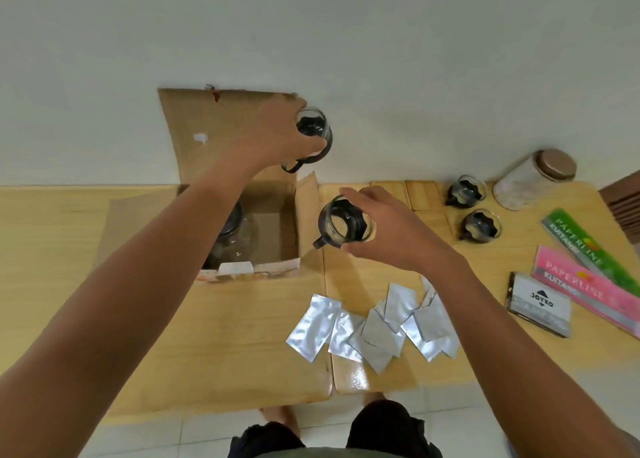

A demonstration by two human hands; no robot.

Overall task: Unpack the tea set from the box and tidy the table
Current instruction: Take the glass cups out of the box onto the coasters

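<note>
An open cardboard box [273,215] stands on the wooden table [242,336], its back flap leaning on the wall. A glass teapot [235,239] lies inside it, partly hidden by my left arm. My left hand [273,132] holds a glass cup with a black holder [313,130] above the box's far right corner. My right hand [384,229] grips a second glass cup [346,227] just right of the box, above the table. Two more such cups [465,191] [479,225] stand at the table's back right.
Several silver foil sachets [374,326] lie scattered in front of my right hand. A jar with a brown lid [533,177] lies at the back right. Green and pink receipt books [588,274] and a grey stamp-pad box [540,305] sit along the right edge.
</note>
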